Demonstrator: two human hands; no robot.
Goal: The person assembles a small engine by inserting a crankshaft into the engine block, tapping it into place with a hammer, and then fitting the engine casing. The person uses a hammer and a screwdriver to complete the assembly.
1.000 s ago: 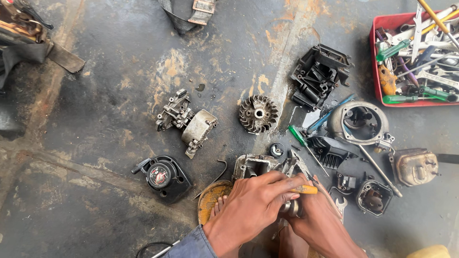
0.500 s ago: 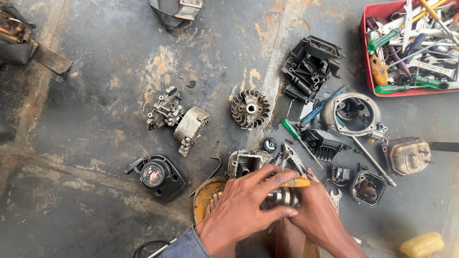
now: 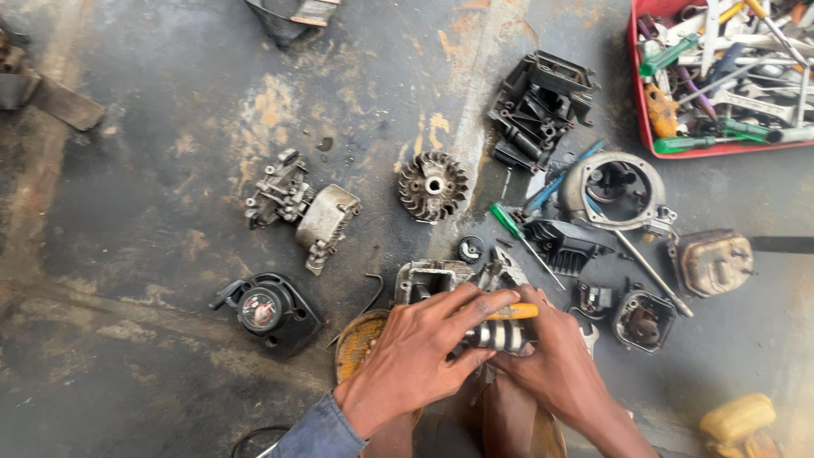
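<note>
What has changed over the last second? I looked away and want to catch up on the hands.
The left hand has slid right, its fingers now spread over the small ribbed metal part that both hands grip; the right hand stays beneath it. The yellow-handled tool remains between them. The flywheel, red tray and other parts lie unmoved.

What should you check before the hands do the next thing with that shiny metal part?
1. Both hands on the part: ok. The left hand and right hand both grip the ribbed metal part.
2. Yellow-handled tool in reach: ok, it lies against the part under the fingers.
3. Green screwdriver close by: ok, on the floor just above the hands.
4. Red tool tray in reach: cannot tell, it sits far off at the top right.
5. Small loose parts safe: not ok, many lie scattered on the floor.
6. Part undamaged: cannot tell, the hands hide most of it.
</note>
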